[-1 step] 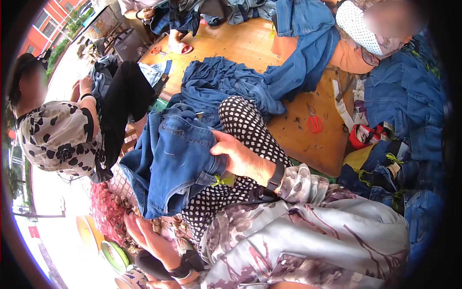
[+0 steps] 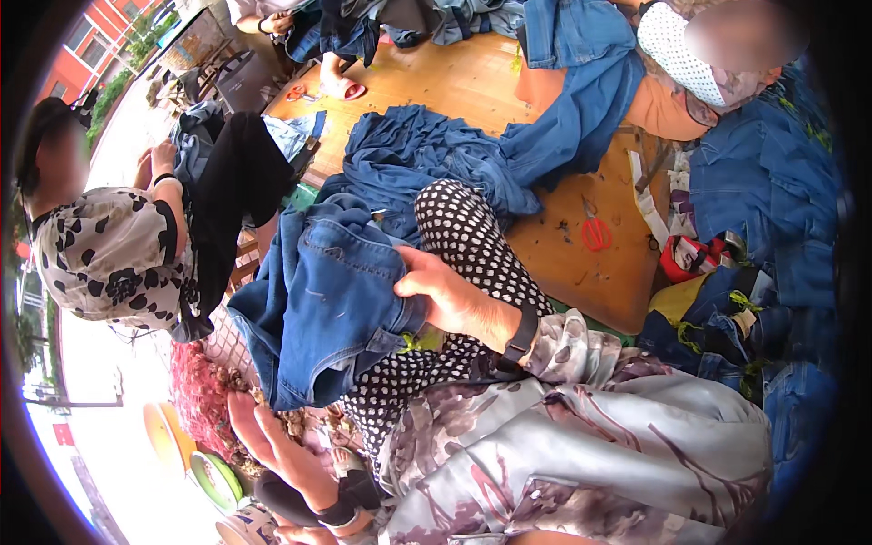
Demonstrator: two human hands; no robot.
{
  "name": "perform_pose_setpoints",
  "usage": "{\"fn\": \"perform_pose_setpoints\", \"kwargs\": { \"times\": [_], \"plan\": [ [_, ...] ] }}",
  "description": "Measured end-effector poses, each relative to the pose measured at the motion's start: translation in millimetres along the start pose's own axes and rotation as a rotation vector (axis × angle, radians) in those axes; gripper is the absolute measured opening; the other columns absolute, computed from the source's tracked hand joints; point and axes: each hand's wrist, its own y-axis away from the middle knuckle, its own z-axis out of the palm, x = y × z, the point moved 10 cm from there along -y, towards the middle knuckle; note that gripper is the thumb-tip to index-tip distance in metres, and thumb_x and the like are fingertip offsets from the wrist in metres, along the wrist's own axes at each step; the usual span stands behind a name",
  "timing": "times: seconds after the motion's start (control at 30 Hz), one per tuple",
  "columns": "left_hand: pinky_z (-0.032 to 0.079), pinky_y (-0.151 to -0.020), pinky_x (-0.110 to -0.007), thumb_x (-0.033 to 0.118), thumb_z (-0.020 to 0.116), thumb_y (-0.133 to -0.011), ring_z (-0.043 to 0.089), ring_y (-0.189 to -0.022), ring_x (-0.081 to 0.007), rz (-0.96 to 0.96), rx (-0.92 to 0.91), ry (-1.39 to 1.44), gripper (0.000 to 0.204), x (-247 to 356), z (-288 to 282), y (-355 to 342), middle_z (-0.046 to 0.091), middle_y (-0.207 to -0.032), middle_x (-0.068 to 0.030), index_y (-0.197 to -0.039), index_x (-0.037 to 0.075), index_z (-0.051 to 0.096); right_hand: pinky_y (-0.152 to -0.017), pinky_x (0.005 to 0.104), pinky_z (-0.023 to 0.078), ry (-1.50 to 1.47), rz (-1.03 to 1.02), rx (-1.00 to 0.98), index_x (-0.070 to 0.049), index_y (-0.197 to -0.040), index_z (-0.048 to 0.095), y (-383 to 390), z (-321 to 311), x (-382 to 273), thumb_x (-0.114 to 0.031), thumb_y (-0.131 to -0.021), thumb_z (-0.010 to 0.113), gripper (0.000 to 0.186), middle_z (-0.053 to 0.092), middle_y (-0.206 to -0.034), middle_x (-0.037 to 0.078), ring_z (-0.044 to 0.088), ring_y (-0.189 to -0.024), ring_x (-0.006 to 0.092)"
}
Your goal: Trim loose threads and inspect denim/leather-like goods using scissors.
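R hand point(image 2: 454, 298) pinching edge of blue denim point(image 2: 341, 309), thumb on top; L hand point(image 2: 286, 451) unclenched w/ fingers extended nearby.

Garment point(image 2: 341, 289) left of knee point(image 2: 451, 211); cloth heap point(image 2: 427, 150) behind it, on table point(image 2: 627, 289); nearer scissors point(image 2: 593, 222) right.

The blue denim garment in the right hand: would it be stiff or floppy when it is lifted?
The denim garment will probably hang floppy, since its cloth falls in folds. It may feel fairly heavy, bunched in layers. Slipping seems unlikely: the right hand grips it.
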Motion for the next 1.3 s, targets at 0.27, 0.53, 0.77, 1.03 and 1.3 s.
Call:
{"fn": "perform_pose_setpoints", "kwargs": {
  "times": [0.27, 0.53, 0.77, 1.03, 1.3],
  "plan": [
    [0.045, -0.078, -0.026, 0.011, 0.064, -0.087, 0.056, -0.081, -0.0118, 0.114, -0.581, -0.208, 0.023, 6.2, 119.5, -34.3, 0.065, -0.087, -0.0080, -0.104, -0.003, 0.062, -0.092, 0.0276, 0.046, 0.150, -0.034, -0.001, 0.006, -0.129, 0.043, -7.0, 11.8, -3.9, -0.006, -0.076, 0.054, 0.055, 0.058, -0.116, 0.008, 0.057, -0.102, 0.0128],
    [0.042, -0.081, -0.024, 0.017, 0.059, -0.094, 0.052, -0.087, -0.0068, -0.245, -0.465, 0.391, 0.021, -64.7, 101.7, -55.6, 0.063, -0.097, 0.0003, -0.108, 0.003, 0.066, -0.096, 0.0300, 0.043, 0.229, -0.006, -0.005, 0.003, -0.129, 0.045, -42.5, 28.7, 0.9, -0.015, -0.081, 0.065, 0.055, 0.055, -0.121, 0.007, 0.053, -0.109, 0.0126],
    [0.042, -0.082, -0.030, 0.000, 0.067, -0.076, 0.054, -0.094, -0.0179, 0.291, -0.325, -0.243, 0.038, 10.4, 80.5, -85.0, 0.057, -0.104, -0.0076, -0.113, 0.002, 0.058, -0.096, 0.0306, 0.045, 0.320, 0.039, 0.105, 0.000, -0.130, 0.045, -62.9, 29.9, 22.1, -0.010, -0.082, 0.069, 0.055, 0.056, -0.121, 0.007, 0.055, -0.108, 0.0142],
    [0.045, -0.072, -0.032, -0.002, 0.075, -0.069, 0.058, -0.083, -0.0227, 0.447, -0.331, -0.196, 0.031, 39.7, 124.2, -84.9, 0.059, -0.092, -0.0090, -0.098, 0.004, 0.066, -0.094, 0.0275, 0.044, 0.600, 0.006, 0.110, 0.000, -0.128, 0.047, -53.0, 38.5, 29.6, -0.006, -0.079, 0.068, 0.054, 0.057, -0.118, 0.004, 0.052, -0.106, 0.0097],
    [0.043, -0.066, -0.026, 0.003, 0.061, -0.088, 0.050, -0.068, -0.0143, 0.296, -0.269, -0.069, 0.013, 9.6, 113.7, -84.4, 0.054, -0.078, -0.0032, -0.078, 0.001, 0.052, -0.084, 0.0259, 0.049, 0.171, 0.123, 0.152, -0.001, -0.124, 0.049, -50.4, 22.9, 52.3, -0.003, -0.079, 0.065, 0.047, 0.059, -0.108, 0.002, 0.057, -0.093, 0.0081]
  ]
}}
